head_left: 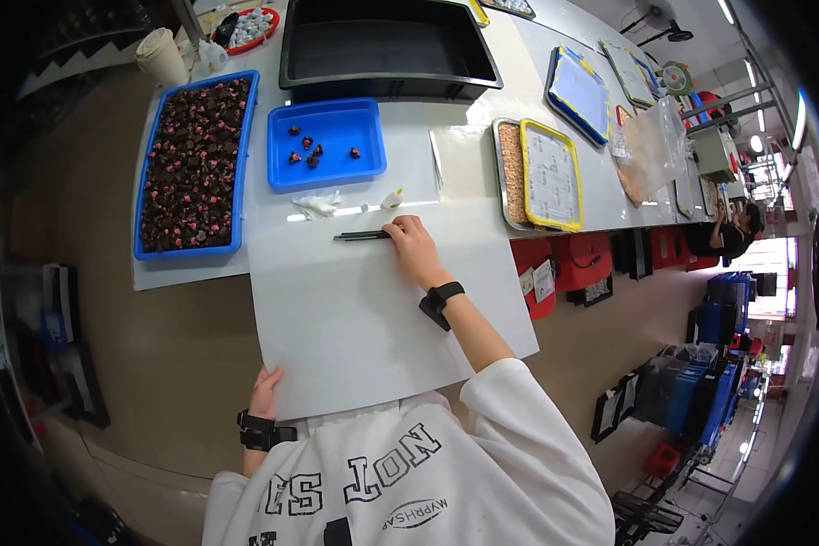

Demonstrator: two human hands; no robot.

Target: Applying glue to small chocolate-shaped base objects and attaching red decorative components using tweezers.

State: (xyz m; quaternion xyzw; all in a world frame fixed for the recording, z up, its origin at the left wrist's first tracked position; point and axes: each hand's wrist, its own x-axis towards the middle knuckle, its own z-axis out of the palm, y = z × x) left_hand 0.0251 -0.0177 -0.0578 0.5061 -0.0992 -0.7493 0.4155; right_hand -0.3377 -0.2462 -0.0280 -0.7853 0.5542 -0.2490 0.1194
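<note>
A large white sheet (pixel 355 318) slopes from the table's front edge toward my body. At its near left corner, my left hand (pixel 264 393) grips the edge, thumb on top. My right hand (pixel 414 250) rests near its far edge, fingers closed on the end of a slim dark green tool (pixel 362 236) that looks like tweezers with two parallel prongs. Just beyond lie a small white bottle with a yellow tip (pixel 392 199) and a crumpled white tissue (pixel 318 205). Farther off, a shallow blue tray (pixel 368 118) holds several small dark brown pieces with reddish-pink bits.
At left, a long blue tray (pixel 146 218) is packed with similar dark pieces. A big black bin (pixel 391 88) stands behind. To the right are a yellow-rimmed tray (pixel 555 173) and a blue-framed one (pixel 581 91). Red stools (pixel 581 264) sit under the table; a person (pixel 733 232) is far right.
</note>
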